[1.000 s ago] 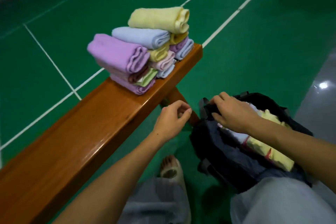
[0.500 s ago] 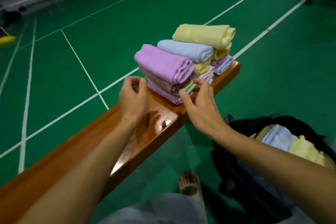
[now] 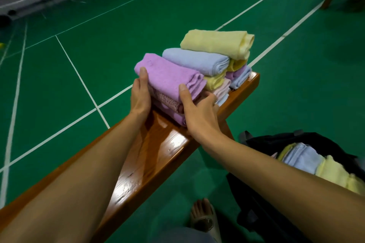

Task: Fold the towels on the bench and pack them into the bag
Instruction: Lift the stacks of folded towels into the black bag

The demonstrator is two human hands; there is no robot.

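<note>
Where a glossy brown wooden bench [image 3: 158, 156] runs from the lower left up towards the centre, a pile of folded towels sits at its far end. The nearest stack is topped by a purple towel [image 3: 169, 77], with a patterned pinkish towel [image 3: 167, 101] under it. Behind it lie a light blue towel [image 3: 197, 60] and, highest, a pale yellow towel [image 3: 217, 42]. The left hand [image 3: 140, 94] presses against the left side of the nearest stack, its thumb up on the purple towel. The right hand [image 3: 199, 112] grips the stack's right end, thumb on top and fingers curled around the edge. At the lower right, a black bag [image 3: 262, 199] stands open on the floor beside the bench, holding blue and yellow folded towels [image 3: 320, 163]. The floor [image 3: 98, 31] is a green sports court with white lines. A sandalled foot [image 3: 203, 215] shows below the bench.
</note>
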